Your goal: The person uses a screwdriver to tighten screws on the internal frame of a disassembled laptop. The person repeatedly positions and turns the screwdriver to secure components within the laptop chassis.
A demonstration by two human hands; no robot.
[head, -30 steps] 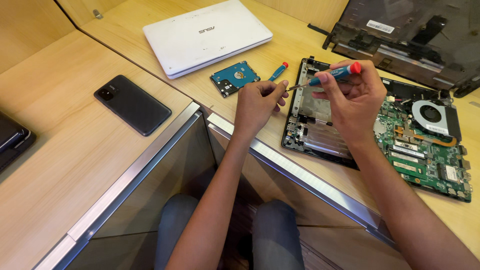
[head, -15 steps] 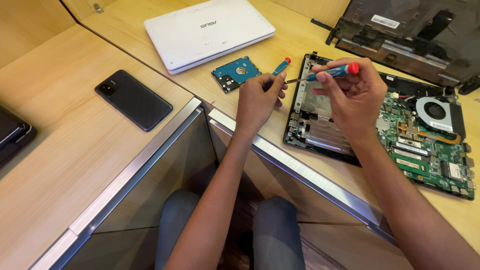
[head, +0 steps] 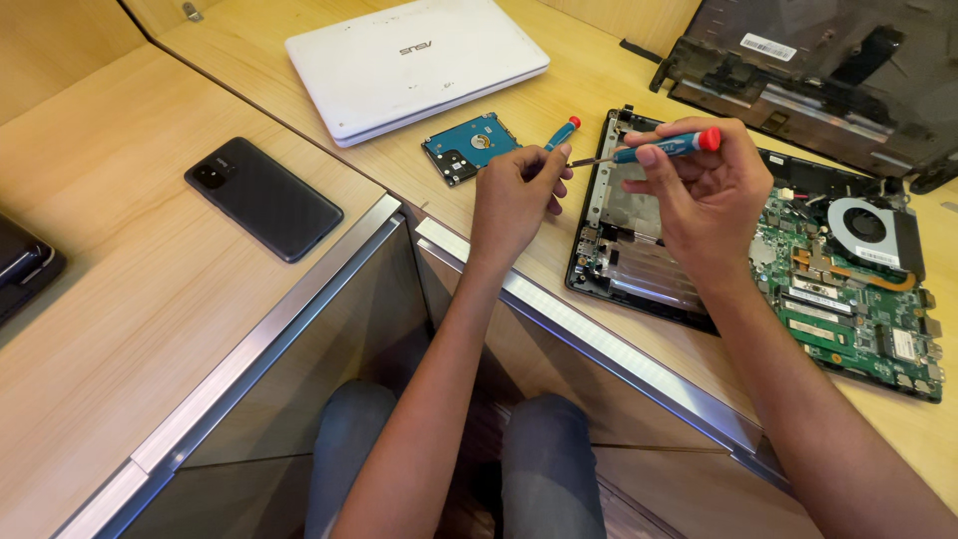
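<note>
My right hand (head: 699, 195) grips a small blue screwdriver with a red cap (head: 667, 147), held level above the left part of an opened laptop base (head: 639, 269). Its metal tip points left to the fingertips of my left hand (head: 514, 195), which pinch at the tip; whatever they hold there is too small to tell. A second blue and red screwdriver (head: 562, 133) lies on the desk just behind my left hand. The green motherboard with a round fan (head: 866, 225) lies exposed to the right.
A bare hard drive (head: 469, 147) lies left of the second screwdriver. A closed white laptop (head: 414, 60) sits at the back, a black phone (head: 262, 199) on the left desk. A dark laptop cover (head: 808, 70) rests at the back right. My knees show under the desk gap.
Both hands keep the same pose at the screwdriver tip. My view has shifted slightly; nothing on the desk has moved.
</note>
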